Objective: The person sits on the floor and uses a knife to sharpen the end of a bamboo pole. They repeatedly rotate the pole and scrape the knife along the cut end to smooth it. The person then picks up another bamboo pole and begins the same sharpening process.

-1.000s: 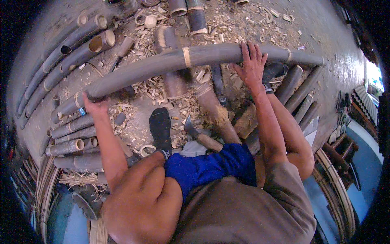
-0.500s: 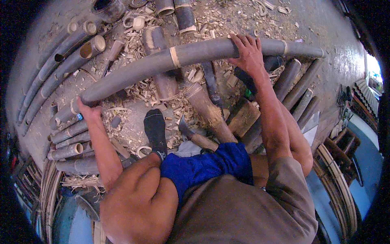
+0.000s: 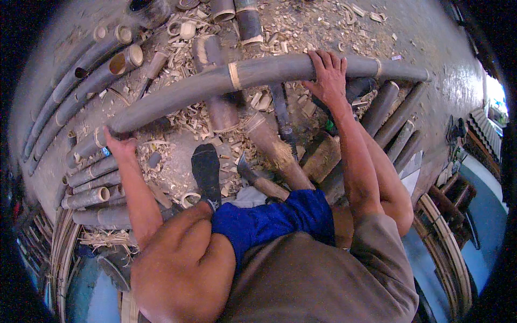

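Note:
A long grey-brown bamboo pole (image 3: 177, 91) lies across in front of me, with pale rings at its nodes; the wide-angle view bends it. My left hand (image 3: 123, 146) grips it near its left end, thumb on the near side and fingers hidden behind. Further right, my right hand (image 3: 329, 79) lies over the top with its fingers draped across the far side. Beneath the pole's middle is a thick bamboo piece (image 3: 222, 113). A curved blade with a wooden handle (image 3: 271, 188) lies near my blue shorts, beside a chopped, frayed wooden block (image 3: 272, 142).
Long bamboo poles (image 3: 97, 89) lie at the far left. Shorter bamboo pieces (image 3: 89, 199) are stacked by my left arm, and more bamboo lengths (image 3: 381, 105) sit beyond my right forearm. Pale wood chips (image 3: 274, 40) litter the floor. My socked foot (image 3: 205, 167) rests between them.
The pole and both hands keep nearly the same place. The whole view has shifted slightly, and neither hand has let go.

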`<state>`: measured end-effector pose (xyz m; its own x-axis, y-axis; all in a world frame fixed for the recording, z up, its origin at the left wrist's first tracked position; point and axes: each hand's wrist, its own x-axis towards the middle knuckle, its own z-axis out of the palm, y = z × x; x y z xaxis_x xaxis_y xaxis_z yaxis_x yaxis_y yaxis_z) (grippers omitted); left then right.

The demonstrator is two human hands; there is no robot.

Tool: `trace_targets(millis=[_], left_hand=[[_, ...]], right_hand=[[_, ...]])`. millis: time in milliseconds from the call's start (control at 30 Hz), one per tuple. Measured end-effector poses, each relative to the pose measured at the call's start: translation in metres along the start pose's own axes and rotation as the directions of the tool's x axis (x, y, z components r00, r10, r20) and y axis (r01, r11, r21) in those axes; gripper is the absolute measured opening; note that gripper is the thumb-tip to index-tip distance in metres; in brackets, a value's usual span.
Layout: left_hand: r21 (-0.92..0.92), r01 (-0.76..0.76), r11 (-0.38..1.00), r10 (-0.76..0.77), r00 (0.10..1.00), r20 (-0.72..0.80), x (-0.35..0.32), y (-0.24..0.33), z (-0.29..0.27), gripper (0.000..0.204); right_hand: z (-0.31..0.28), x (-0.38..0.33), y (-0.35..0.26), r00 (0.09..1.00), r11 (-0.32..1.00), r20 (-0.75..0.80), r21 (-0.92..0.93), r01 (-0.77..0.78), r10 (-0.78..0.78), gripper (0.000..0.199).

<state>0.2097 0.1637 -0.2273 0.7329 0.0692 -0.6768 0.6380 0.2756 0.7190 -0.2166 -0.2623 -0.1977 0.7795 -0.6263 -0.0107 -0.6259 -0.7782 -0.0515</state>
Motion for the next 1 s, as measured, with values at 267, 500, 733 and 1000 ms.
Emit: trace_targets(millis=[267, 500, 733, 1000], left_hand=[[-0.012, 0.001, 1.0, 0.0, 1.0, 0.011, -0.007, 0.005, 0.007, 0.067], [-0.028, 0.003, 1.0, 0.0, 0.995, 0.102, 0.02, 0.002, -0.015, 0.066], [-0.019, -0.004, 1.0, 0.007, 0.988, 0.154, 0.015, -0.002, -0.008, 0.066], [-0.186, 0.043, 0.982, -0.005, 0.98, 0.201, 0.028, -0.005, -0.028, 0.063]], right_hand=[[-0.011, 0.017, -0.014, 0.988, 0.993, 0.122, 0.064, -0.103, 0.094, 0.091], [-0.001, 0.017, -0.017, 0.982, 0.988, 0.127, 0.054, -0.147, 0.139, 0.096], [-0.004, 0.02, -0.02, 0.974, 0.985, 0.154, 0.024, -0.17, 0.165, 0.097], [-0.014, 0.032, -0.025, 0.985, 0.993, 0.157, 0.077, -0.09, 0.077, 0.095]])
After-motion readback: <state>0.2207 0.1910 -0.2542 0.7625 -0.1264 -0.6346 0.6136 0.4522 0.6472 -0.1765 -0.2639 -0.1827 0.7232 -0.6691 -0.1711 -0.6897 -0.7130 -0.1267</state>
